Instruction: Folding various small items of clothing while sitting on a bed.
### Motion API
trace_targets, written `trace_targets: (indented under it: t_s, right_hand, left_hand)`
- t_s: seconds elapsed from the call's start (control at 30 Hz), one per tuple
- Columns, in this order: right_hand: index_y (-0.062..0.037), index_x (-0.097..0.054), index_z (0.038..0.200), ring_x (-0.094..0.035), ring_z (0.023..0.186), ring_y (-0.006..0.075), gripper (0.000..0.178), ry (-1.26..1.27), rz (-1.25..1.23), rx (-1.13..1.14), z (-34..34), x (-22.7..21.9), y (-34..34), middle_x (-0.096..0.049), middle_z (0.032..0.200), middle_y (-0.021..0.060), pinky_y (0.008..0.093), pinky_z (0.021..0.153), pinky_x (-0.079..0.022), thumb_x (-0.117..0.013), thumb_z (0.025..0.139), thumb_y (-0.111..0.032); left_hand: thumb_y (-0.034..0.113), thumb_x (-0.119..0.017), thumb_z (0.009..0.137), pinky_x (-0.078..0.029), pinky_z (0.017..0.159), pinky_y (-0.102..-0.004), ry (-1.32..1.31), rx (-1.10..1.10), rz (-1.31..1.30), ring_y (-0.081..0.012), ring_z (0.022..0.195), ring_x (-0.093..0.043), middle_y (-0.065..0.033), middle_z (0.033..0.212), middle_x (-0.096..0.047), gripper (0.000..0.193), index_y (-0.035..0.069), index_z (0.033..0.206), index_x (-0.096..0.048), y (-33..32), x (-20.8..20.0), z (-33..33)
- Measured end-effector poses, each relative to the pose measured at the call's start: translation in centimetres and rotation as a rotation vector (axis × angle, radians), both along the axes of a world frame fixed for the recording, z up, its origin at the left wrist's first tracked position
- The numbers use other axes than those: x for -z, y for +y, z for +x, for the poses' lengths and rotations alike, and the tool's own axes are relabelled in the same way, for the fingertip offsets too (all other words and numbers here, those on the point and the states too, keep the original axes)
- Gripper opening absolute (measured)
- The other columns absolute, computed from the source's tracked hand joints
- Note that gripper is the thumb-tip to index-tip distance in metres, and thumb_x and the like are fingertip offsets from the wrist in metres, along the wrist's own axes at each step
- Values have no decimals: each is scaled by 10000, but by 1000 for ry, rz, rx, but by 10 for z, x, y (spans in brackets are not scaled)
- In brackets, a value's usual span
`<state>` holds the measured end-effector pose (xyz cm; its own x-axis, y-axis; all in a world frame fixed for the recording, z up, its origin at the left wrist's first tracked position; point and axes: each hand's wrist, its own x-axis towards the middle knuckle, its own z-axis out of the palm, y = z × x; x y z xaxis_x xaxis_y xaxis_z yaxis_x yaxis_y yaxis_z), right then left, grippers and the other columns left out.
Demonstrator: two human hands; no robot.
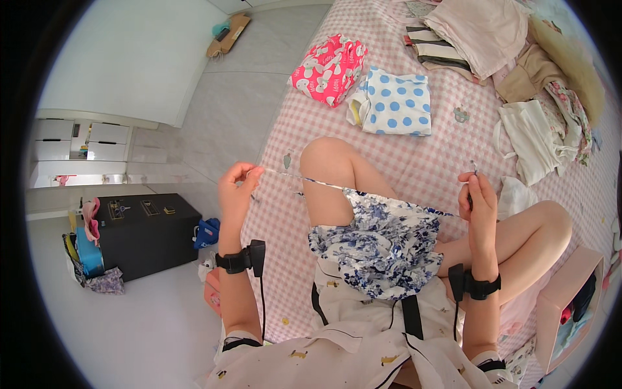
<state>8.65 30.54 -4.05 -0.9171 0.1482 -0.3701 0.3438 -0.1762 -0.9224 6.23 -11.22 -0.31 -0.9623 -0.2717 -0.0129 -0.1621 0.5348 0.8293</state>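
A small white garment with a blue floral print lies over my lap, its thin straps pulled out to both sides. My left hand pinches the end of one strap, which runs taut from the garment's upper left edge. On the other side, my right hand is closed on the opposite strap, and a short end of it sticks up above the fingers. Between the hands, the garment's top edge slopes down to the right, while its body is bunched in loose folds.
Beyond my knees lie a folded blue-dotted white cloth and a pink bundle on the checked bedspread. Clothes pile up at the far right. A pink box holds clothing near my right knee; a black cabinet stands left.
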Motion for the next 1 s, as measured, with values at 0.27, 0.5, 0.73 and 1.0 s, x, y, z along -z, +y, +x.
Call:
trace_targets:
  t_s: [0.27,0.5,0.73,1.0]
  right_hand:
    - [-12,-588,1069,-357,501,26,263,28,-38,-41,-7,6,-4,-495,657,-24,180,457,-261,-412,987,-190]
    - [0,-610,1070,-412,539,31,240,79,-92,-143,-16,-11,-21,-603,764,20,177,491,-315,-444,970,-141]
    - [3,-668,1016,-507,628,54,165,210,-127,-272,-18,2,-54,-580,803,19,192,549,-409,-579,910,-89]
    - [-20,-591,1004,-498,592,35,116,51,-173,-226,-12,5,-47,-580,745,-6,177,496,-378,-578,895,-57]
  left_hand:
    - [120,-640,857,-485,707,-259,171,-291,588,-123,688,-594,-71,839,-635,115,12,874,-603,19,6,5]
    - [44,-626,836,-496,633,-260,13,21,702,-134,672,-615,-109,863,-668,113,-3,938,-610,91,13,-3]
    - [73,-638,853,-425,455,-196,-298,387,663,-63,516,-547,-90,804,-683,148,-33,954,-620,186,28,14]
    - [66,-645,858,-407,468,-176,-186,384,515,-45,535,-530,-47,725,-657,110,-43,873,-642,204,26,16]
